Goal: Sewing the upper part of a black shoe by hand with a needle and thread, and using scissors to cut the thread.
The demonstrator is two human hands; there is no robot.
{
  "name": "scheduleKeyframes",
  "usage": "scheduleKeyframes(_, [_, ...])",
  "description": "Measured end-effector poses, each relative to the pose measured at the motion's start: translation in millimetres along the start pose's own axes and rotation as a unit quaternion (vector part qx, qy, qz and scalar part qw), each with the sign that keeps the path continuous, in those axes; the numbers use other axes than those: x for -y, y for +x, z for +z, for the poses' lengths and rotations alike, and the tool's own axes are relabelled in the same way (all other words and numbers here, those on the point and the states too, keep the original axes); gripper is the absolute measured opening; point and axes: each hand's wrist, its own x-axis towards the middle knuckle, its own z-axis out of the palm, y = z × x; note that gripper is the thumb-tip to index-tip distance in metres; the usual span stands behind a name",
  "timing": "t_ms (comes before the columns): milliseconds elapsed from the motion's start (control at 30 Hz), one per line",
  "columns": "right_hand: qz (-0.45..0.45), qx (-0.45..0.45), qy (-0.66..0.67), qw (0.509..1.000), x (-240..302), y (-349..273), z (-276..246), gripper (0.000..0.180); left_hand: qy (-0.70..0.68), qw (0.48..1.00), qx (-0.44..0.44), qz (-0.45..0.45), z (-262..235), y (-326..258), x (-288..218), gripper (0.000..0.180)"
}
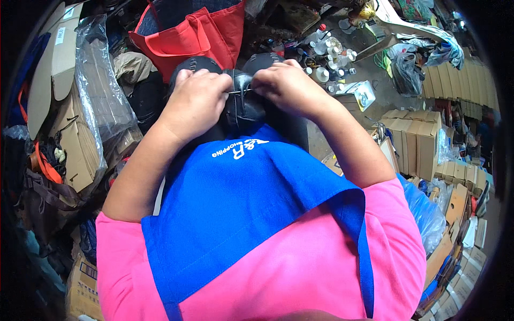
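In a crowded workshop piled with cardboard boxes [415, 144] and bags, a person in a pink shirt and a blue apron [241, 203] bends over a black shoe [243, 101] held in the lap, just above the apron's top edge. Both forearms come in from the lower edge and meet at the shoe.

The left hand [195, 101] wraps over the shoe's left side, fingers curled and pressed against the dark upper. The right hand [286, 85] sits close beside it on the right, fingers bunched together and seemingly pinching a thin, pale metal needle or awl [239, 92] that runs across the small gap between the two hands. Its tip is hidden, so whether it has pierced the material cannot be told.

Behind the hands lies a red cloth bag [193, 35]. To the right, a cluster of small white bottles [329, 53] stands on the floor. Clear plastic sheeting [99, 80] covers flattened cardboard at the left.

The risk, as it looks from here: the thin tool points toward the left hand's fingers, which lie very near it. A slip or a sudden give in the stiff material could drive it into them. The shoe rests only on the lap, so it could twist under the push.
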Motion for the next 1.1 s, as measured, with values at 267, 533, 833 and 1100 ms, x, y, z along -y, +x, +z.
scheduleKeyframes(267, [-0.017,-0.032,-0.116,0.993,-32.7,-18.2,2.3,0.009,0.018,0.997,0.078,0.01,-20.7,-22.5,32.3,0.004])
scheduleKeyframes(533, [0.166,-0.26,0.682,0.663,-62.1,-47.0,-14.8,0.017,-0.538,0.82,-0.138,-0.137,-42.1,-53.2,80.3,0.011])
scheduleKeyframes(833, [0.227,-0.317,0.635,0.667,-51.2,-42.8,-37.0,0.01,-0.732,0.635,-0.139,-0.205,-24.3,-44.2,77.2,0.02])
scheduleKeyframes(1100, [0.223,-0.233,0.392,0.861,-58.1,-64.7,-16.3,0.014,-0.421,0.882,-0.132,-0.165,-16.1,-19.5,80.9,0.02])
